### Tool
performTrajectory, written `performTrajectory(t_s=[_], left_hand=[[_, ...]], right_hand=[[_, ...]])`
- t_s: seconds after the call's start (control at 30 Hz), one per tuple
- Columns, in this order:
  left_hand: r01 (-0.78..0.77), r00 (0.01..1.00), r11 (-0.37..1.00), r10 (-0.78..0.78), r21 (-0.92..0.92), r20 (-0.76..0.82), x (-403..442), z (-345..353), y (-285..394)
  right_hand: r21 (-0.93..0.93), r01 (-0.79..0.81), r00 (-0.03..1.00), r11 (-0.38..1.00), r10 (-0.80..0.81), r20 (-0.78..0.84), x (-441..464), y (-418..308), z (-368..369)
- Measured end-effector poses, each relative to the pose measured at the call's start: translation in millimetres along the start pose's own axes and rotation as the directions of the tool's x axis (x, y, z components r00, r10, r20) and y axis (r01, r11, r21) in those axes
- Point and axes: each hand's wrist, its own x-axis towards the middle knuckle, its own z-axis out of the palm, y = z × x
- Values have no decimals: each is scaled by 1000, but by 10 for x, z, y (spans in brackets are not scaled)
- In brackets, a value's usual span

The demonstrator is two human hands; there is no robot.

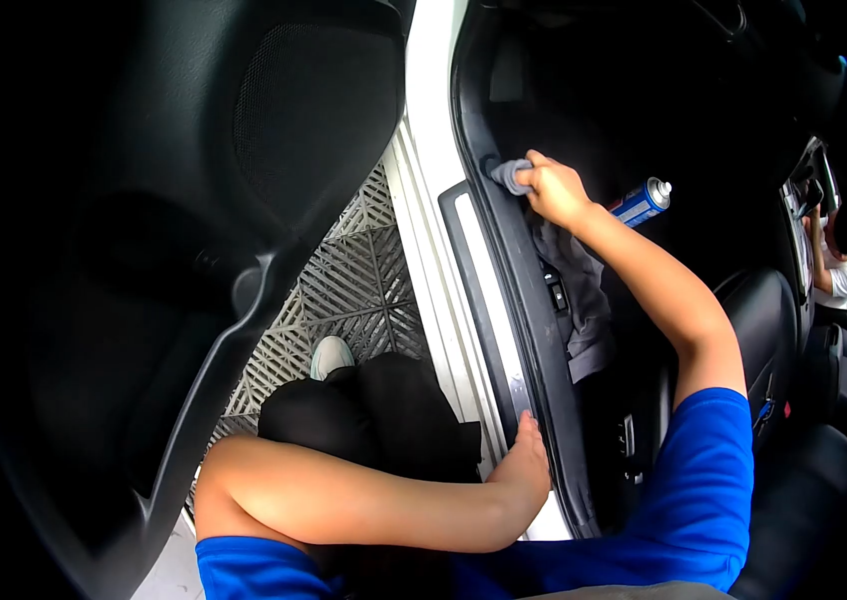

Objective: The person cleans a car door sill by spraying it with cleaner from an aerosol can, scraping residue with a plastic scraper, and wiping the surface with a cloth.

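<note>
My right hand (556,192) is closed round a bunched grey cloth (511,177), which presses against the black trim (492,150) at the front end of the car's door opening. Lower down, my left hand (524,465) lies with fingers stretched out on the door sill (492,300), holding nothing. Just beyond my right wrist is a blue spray can (642,203) with a white nozzle, its lower part hidden by my forearm. Inside the sill, a larger grey cloth (589,310) lies on the dark car floor beside a black switch or lever piece (556,290).
The black car door (314,110) stands wide at the left. Below is a grey grated floor (359,285) with my shoe (331,355) on it. Black seats (769,320) are at the right. Another person's arm (822,262) shows at the far right.
</note>
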Motion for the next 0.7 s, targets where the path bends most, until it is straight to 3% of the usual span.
performTrajectory(t_s=[0.03,0.13,0.27,0.4,0.53,0.6,0.67,0.7], left_hand=[[-5,1000,1000,5,7,4,-9,-10,-3],[-4,999,998,2,65,35,5,-10,8],[-16,1000,1000,15,25,4,43,47,31],[-6,1000,998,5,60,17,-12,2,20],[-10,1000,999,10,44,11,-10,-2,14],[-8,1000,999,8,37,14,-8,22,38],[-15,1000,999,14,42,11,23,26,51],[-19,1000,998,18,57,14,38,28,54]], right_hand=[[2,-7,998,1000,7,-70,70,-14,62],[7,-63,997,998,63,-51,99,-139,73],[-35,42,997,998,-44,-58,16,24,43],[-35,-23,996,999,20,-91,125,-73,126],[-15,39,995,999,-40,-94,-29,-8,57],[-32,-48,996,998,45,-71,86,-42,98],[-1,-44,985,999,43,-170,141,-125,186],[-26,-51,995,998,48,-84,111,-150,142]])
